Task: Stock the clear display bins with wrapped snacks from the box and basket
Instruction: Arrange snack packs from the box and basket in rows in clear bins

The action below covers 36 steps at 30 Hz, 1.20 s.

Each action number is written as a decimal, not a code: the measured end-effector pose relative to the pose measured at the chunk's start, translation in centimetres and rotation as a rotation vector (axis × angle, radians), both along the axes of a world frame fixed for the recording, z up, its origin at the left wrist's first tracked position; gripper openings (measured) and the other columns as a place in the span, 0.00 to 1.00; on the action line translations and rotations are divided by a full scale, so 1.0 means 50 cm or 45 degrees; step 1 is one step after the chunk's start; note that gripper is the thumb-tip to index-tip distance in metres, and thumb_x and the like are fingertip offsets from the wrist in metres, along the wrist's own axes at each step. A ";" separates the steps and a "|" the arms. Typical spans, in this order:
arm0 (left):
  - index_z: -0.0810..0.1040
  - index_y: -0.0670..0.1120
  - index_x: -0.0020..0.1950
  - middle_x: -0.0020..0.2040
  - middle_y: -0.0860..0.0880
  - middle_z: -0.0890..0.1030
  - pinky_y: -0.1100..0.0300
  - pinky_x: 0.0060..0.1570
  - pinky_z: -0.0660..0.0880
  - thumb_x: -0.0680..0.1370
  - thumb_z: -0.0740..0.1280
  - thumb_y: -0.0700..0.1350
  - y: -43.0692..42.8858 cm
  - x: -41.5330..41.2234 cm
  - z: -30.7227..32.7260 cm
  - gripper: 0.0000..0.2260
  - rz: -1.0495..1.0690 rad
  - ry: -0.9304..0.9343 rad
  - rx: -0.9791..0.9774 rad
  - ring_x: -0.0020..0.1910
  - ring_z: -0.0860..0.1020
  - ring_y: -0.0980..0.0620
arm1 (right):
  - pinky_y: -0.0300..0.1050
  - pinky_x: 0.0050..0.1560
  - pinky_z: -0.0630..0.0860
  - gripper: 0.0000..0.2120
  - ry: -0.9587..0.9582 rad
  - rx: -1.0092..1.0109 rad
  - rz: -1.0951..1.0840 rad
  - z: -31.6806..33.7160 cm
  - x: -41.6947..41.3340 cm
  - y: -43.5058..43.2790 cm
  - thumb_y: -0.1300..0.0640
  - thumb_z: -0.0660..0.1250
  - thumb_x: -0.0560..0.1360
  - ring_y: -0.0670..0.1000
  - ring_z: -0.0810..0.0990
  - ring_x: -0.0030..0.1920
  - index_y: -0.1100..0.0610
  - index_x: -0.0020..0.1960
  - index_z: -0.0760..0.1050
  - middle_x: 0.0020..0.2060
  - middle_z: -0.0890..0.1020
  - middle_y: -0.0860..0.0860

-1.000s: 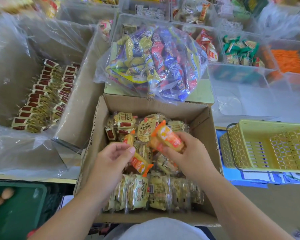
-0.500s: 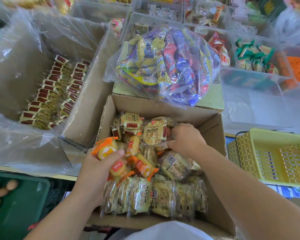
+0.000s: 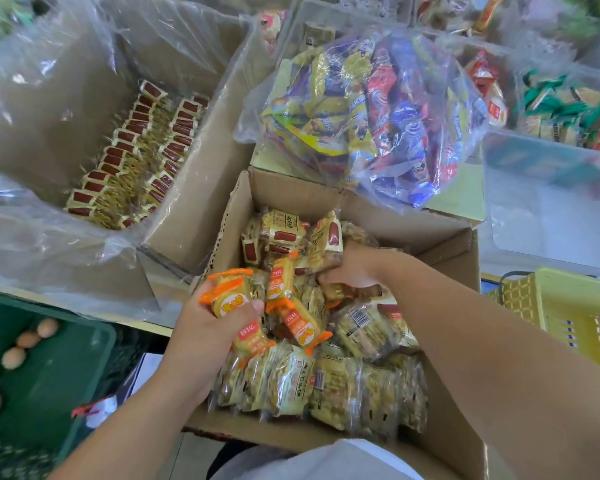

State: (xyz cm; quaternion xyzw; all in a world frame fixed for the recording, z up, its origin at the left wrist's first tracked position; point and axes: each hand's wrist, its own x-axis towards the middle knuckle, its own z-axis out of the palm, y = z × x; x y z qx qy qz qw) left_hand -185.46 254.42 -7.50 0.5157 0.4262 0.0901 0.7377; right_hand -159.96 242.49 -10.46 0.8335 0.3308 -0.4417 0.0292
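Observation:
An open cardboard box [image 3: 444,244] in front of me holds several wrapped snacks, yellow cookie packs [image 3: 291,382] along the near side and orange-ended packs [image 3: 300,327] in the middle. My left hand [image 3: 201,330] grips two orange-wrapped snacks [image 3: 229,296] at the box's left edge. My right hand [image 3: 352,268] reaches deep into the box with its fingers curled round packs there; which pack it holds is hidden. A yellow basket [image 3: 568,313] stands at the right. A clear display bin [image 3: 548,202] lies beyond it.
A large plastic-lined carton [image 3: 194,174] with rows of red-labelled snacks [image 3: 136,157] sits at the left. A clear bag of mixed snacks [image 3: 371,112] rests behind the box. A green crate [image 3: 66,368] with eggs is at the lower left. More clear bins with snacks line the back.
My left hand took orange snacks and lifted them to the box's left edge. My right hand let go of its orange pack and dug into the middle of the box.

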 end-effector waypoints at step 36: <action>0.81 0.60 0.54 0.48 0.50 0.88 0.45 0.49 0.82 0.67 0.82 0.53 -0.009 -0.009 -0.005 0.18 -0.178 -0.031 0.196 0.47 0.87 0.48 | 0.49 0.61 0.77 0.24 -0.246 0.391 0.257 0.065 -0.162 -0.114 0.48 0.72 0.72 0.51 0.77 0.64 0.57 0.65 0.78 0.76 0.64 0.44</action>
